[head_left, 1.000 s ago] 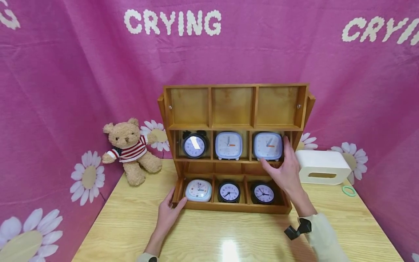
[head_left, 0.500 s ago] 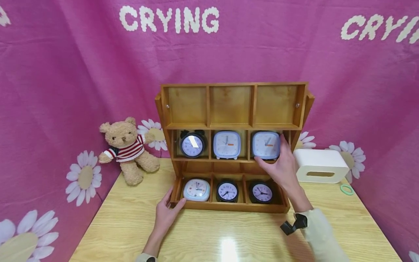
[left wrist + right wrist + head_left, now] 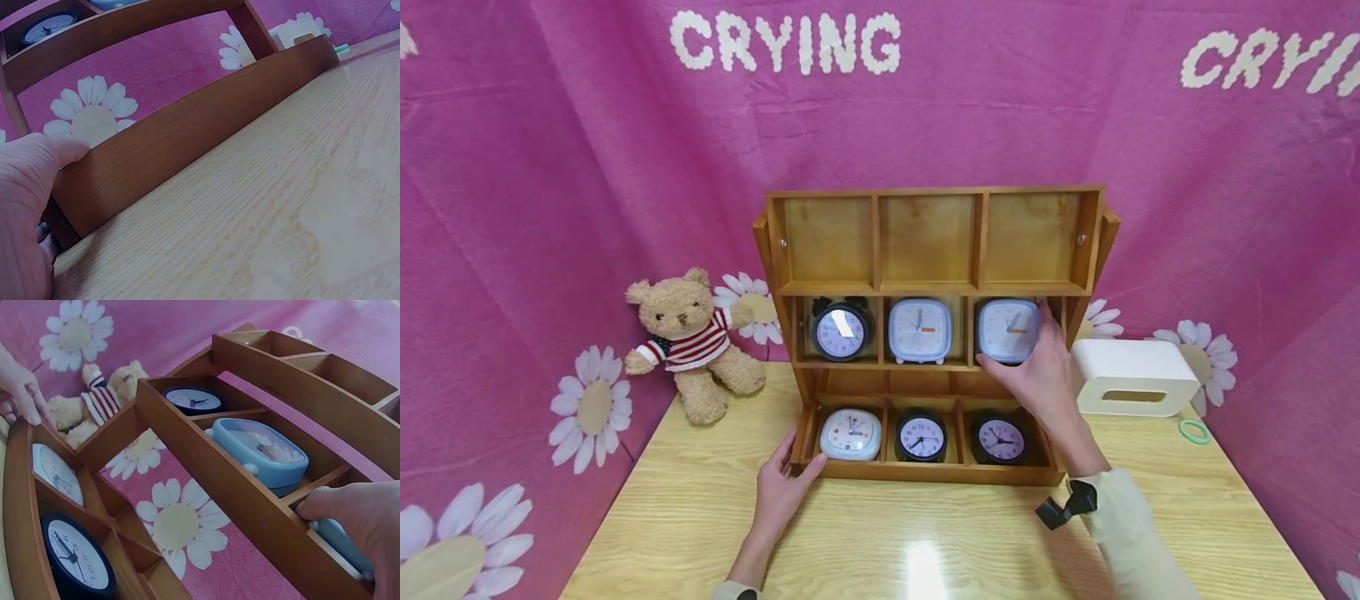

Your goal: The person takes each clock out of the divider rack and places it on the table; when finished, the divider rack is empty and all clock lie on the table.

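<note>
A wooden shelf (image 3: 936, 288) with three rows of compartments stands on the table. My left hand (image 3: 781, 492) grips its lower left corner, thumb on the front board and the other fingers at the side. In the right compartment of the middle row is a light blue alarm clock (image 3: 1003, 327). My right hand (image 3: 1045, 375) holds that clock, thumb at the lower left and fingers along its right side. A matching blue alarm clock (image 3: 920, 330) stands in the middle compartment, and a black alarm clock (image 3: 840, 332) sits left of it.
The bottom row holds a pale blue clock (image 3: 851, 433) and two round black clocks, one in the middle (image 3: 922, 438) and one at right (image 3: 1000, 440). A teddy bear (image 3: 694, 346) sits at left. A white box (image 3: 1133, 377) and green ring (image 3: 1194, 431) lie right.
My right hand has shifted slightly left and inward, and the blue clock sits a little deeper in its compartment. My left hand stays on the shelf corner. The head view has tilted slightly.
</note>
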The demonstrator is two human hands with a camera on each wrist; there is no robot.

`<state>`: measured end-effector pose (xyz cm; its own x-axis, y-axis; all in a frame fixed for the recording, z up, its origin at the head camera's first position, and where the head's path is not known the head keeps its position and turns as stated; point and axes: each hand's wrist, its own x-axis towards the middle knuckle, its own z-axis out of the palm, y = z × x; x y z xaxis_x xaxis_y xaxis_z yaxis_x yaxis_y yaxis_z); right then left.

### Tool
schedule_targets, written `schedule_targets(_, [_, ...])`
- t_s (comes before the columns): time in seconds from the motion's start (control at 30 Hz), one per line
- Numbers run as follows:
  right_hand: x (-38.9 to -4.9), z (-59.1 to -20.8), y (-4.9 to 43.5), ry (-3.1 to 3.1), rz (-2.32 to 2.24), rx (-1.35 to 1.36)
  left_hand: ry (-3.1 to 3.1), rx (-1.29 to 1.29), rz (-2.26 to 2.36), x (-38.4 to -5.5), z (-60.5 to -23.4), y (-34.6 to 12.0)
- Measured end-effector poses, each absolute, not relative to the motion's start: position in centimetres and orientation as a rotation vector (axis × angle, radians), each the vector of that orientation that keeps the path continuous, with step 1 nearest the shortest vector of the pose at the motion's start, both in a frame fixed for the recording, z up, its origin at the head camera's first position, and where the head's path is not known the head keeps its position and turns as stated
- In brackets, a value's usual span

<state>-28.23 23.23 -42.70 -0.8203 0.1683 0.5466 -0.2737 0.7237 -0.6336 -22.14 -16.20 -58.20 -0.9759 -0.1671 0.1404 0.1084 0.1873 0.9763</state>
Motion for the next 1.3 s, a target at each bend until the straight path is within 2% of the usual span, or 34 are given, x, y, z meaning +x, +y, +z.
schedule_targets(1.3, [-27.94, -42.89, 23.08, -2.22, 0.932, 0.108, -2.198, 0.077, -1.925, -22.32, -58.24, -16.23])
